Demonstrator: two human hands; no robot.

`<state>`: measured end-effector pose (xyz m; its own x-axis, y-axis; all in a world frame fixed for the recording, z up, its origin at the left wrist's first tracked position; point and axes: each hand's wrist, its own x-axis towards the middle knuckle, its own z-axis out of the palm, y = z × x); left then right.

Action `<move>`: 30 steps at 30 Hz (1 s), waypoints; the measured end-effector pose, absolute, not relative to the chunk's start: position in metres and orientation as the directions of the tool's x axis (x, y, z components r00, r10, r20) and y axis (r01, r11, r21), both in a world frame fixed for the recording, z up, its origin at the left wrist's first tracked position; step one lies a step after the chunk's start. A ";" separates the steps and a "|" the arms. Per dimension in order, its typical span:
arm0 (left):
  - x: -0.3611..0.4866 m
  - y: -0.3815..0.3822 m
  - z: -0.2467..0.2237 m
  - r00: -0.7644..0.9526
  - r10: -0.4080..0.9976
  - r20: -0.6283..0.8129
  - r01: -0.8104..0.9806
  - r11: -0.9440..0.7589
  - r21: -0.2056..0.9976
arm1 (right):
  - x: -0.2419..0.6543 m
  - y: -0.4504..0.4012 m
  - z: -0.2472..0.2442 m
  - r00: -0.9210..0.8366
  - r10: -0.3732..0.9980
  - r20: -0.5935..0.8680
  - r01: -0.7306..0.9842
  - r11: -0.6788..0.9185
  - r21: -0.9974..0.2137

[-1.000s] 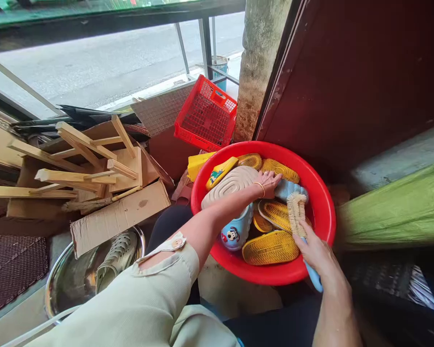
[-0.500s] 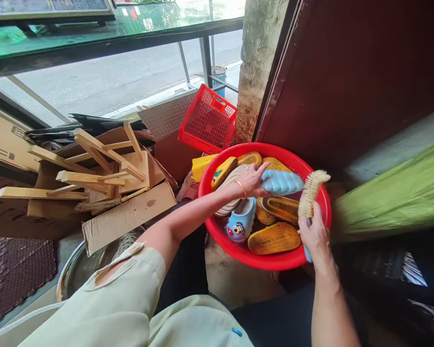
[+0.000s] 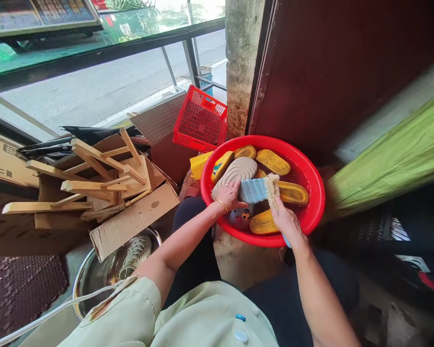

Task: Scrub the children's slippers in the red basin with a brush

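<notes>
My left hand (image 3: 230, 195) grips a light blue clog (image 3: 252, 190) by one end, its ridged sole turned up. In my right hand (image 3: 289, 224) is a scrub brush (image 3: 272, 188) with cream bristles and a blue handle; the bristles lie against the sole. Both are over a red basin (image 3: 320, 197) of water. Around them in the basin lie yellow slippers (image 3: 274, 162) with soles up and a beige shoe (image 3: 240, 171). A second blue clog with a cartoon figure (image 3: 244, 215) sits low in the water, partly hidden beneath my left hand.
Behind the basin stands a red plastic crate (image 3: 201, 120) beside a concrete pillar (image 3: 240, 72). Upturned wooden stools (image 3: 104, 173) and cardboard (image 3: 133, 219) are piled at left. A metal basin (image 3: 81, 284) holds a pale shoe (image 3: 137, 255). Green cloth (image 3: 394, 159) hangs at right.
My left hand has turned the blue clog sole up and brought it left and lower. The brush has moved left from the basin's right rim onto the sole.
</notes>
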<state>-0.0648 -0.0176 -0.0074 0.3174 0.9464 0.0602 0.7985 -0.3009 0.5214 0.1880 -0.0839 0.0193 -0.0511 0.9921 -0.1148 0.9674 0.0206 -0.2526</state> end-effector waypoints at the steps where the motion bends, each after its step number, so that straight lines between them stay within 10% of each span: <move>1: -0.063 -0.017 -0.009 0.317 0.946 0.068 0.788 -0.302 0.537 | 0.184 -0.084 0.021 -0.037 0.992 -0.125 0.970 0.006 -0.245; 8: -0.051 -0.011 -0.023 0.303 0.919 0.251 0.603 -0.389 0.696 | 0.142 -0.105 0.024 -0.279 0.948 -0.156 0.924 0.221 -0.312; 17: -0.053 -0.002 -0.009 0.346 0.903 0.255 0.580 -0.419 0.699 | 0.202 -0.053 0.017 0.117 0.980 -0.160 0.955 -0.156 -0.253; 24: -0.062 -0.015 -0.001 0.378 0.883 0.280 0.486 -0.446 0.751 | 0.207 -0.071 0.015 0.034 0.998 0.052 0.905 -0.009 -0.426; 30: -0.063 -0.020 -0.021 0.332 0.937 0.108 0.547 -0.285 0.787 | 0.167 -0.104 0.020 -0.306 0.951 -0.040 0.876 0.266 -0.402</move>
<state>-0.0634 -0.0196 -0.0213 0.3322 0.9370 0.1078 0.5472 -0.2845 0.7871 0.1672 -0.1037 0.0202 -0.3065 0.9510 -0.0401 0.8765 0.2655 -0.4016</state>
